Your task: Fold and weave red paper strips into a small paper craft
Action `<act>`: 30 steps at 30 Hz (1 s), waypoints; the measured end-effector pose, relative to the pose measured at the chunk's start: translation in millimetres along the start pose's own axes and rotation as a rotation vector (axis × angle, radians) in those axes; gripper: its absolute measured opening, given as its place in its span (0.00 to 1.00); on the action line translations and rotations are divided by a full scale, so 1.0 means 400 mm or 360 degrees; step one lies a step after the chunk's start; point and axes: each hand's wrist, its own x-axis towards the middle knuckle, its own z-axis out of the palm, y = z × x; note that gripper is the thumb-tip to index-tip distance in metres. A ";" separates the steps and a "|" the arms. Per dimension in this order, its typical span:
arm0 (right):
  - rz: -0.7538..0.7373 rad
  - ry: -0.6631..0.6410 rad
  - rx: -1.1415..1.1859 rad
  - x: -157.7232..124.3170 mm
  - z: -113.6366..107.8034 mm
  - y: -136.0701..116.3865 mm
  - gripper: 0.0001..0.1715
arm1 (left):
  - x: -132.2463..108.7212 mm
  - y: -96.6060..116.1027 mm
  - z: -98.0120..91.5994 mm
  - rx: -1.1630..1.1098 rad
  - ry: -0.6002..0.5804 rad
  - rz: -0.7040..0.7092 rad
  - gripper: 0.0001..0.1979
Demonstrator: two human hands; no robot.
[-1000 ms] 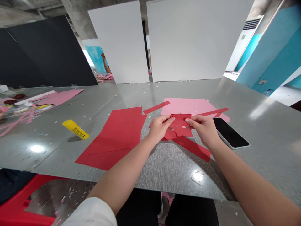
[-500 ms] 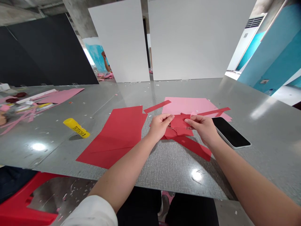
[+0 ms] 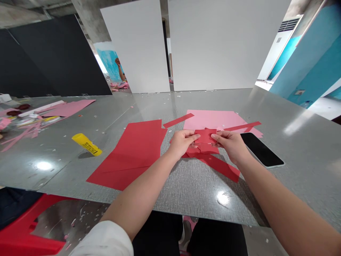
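A small red paper piece is stretched between my two hands, just above the table. My left hand pinches its left edge between thumb and fingers. On the right edge, my right hand grips it the same way. Below the held piece lie smaller red scraps and a wide red strip slanting to the lower right. Pink paper lies behind the hands, with thin red strips on its right side. Large red sheets rest left of my left hand.
A yellow tube lies on the grey table at the left. A black-screened phone is beside my right hand. Pink paper and strips lie far left. White panels stand behind; a person's arm shows beyond.
My left thumb has shifted slightly right and down on the red piece, and my right thumb slightly right. The other person's hand at the far left edge has mostly moved out of view.
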 end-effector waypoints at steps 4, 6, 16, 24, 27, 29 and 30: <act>0.0001 0.0049 -0.0004 0.002 -0.002 0.004 0.13 | -0.005 0.006 -0.001 0.0032 -0.0029 -0.0041 0.09; -0.0008 0.0100 0.0041 0.004 -0.003 0.006 0.14 | -0.007 0.007 -0.002 0.0032 -0.0087 -0.0073 0.10; -0.0101 0.0124 0.0044 0.006 -0.003 0.010 0.13 | -0.006 0.001 0.005 0.0072 0.0012 0.0090 0.13; -0.0141 0.0109 -0.0022 0.003 0.002 0.010 0.15 | -0.006 -0.001 0.009 -0.0038 0.0004 0.0040 0.09; -0.0149 0.0104 -0.0017 0.002 0.003 0.012 0.15 | -0.006 0.003 0.009 -0.0025 0.0008 0.0009 0.07; -0.0156 0.0106 -0.0013 0.002 0.004 0.012 0.15 | -0.005 0.003 0.009 -0.0029 0.0012 -0.0006 0.07; -0.0159 0.0105 -0.0013 0.001 0.003 0.012 0.14 | -0.005 0.003 0.009 -0.0031 0.0013 -0.0011 0.07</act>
